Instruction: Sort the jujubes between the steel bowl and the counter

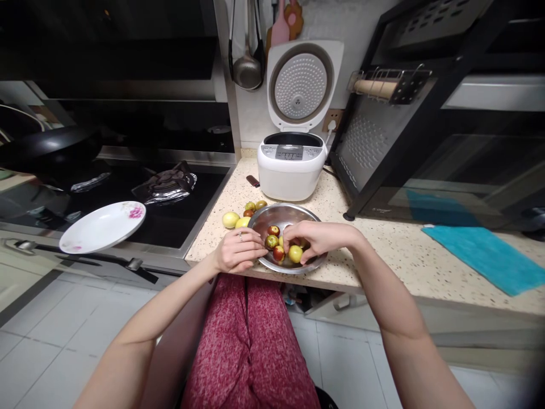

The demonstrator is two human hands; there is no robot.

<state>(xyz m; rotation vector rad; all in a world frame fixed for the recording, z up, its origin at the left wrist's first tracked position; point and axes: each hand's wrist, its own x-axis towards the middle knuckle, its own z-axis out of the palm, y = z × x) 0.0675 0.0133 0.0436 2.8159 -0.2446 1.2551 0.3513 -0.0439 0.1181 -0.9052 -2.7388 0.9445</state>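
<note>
A steel bowl (287, 211) sits at the counter's front edge, with several small round fruits in it that look like jujubes. Some, like this red-brown one (279, 253), are dark; others are mottled green (271, 242). My left hand (240, 250), a ring on one finger, holds the bowl's left rim with its fingers over the edge. Reaching in from the right, my right hand (313, 238) has thumb and fingers bent around a yellow-green jujube (295, 254); its fingertips are partly hidden. More fruits, including a pale yellow one (230, 220), lie on the counter left of the bowl.
Behind the bowl stands a white rice cooker (292, 176), lid up. A floral white plate (102, 227) rests at the stove's front, near a black wok (51, 147). On the right are a dark oven (468, 165) and a teal cloth (489, 255).
</note>
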